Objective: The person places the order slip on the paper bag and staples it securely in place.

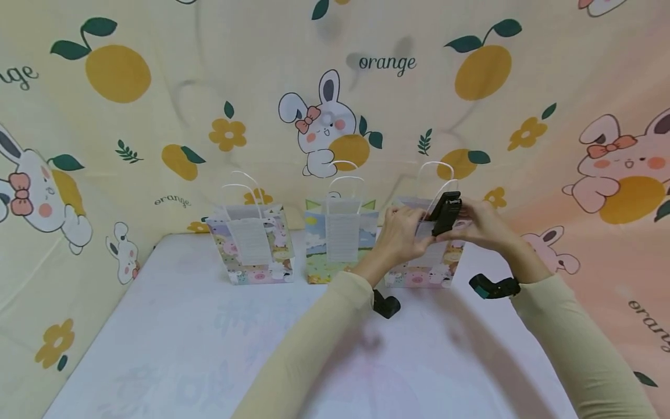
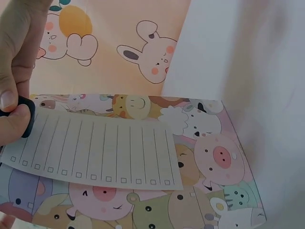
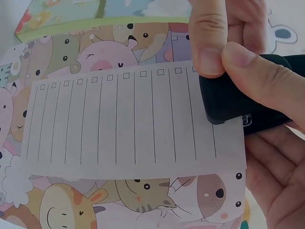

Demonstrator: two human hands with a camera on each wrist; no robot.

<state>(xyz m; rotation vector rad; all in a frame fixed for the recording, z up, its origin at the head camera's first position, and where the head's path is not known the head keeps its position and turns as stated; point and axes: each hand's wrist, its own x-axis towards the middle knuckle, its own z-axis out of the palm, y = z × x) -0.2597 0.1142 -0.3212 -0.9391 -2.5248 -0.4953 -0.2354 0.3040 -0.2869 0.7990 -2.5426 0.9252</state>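
Observation:
The right-hand paper bag [image 1: 417, 278], printed with cartoon animals, stands upright with white handles. Against its front hangs a lined sheet with small checkboxes [image 3: 119, 124]. My right hand [image 1: 484, 224] grips a black stapler [image 1: 446, 213], thumb on top and fingers underneath. The stapler's head overlaps the sheet's upper edge at the bag's rim, as the right wrist view also shows. My left hand [image 1: 402, 234] holds the bag's top beside the stapler, its fingertips right at the stapler's head. The left wrist view cuts off most of the left hand.
Left of this bag stand a bag with a sky-and-meadow print [image 1: 316, 265] and another animal-print bag [image 1: 262, 273], each with a lined sheet on its front. All are on a white table [image 1: 209, 349], before a rabbit-and-orange cloth [image 1: 251, 70].

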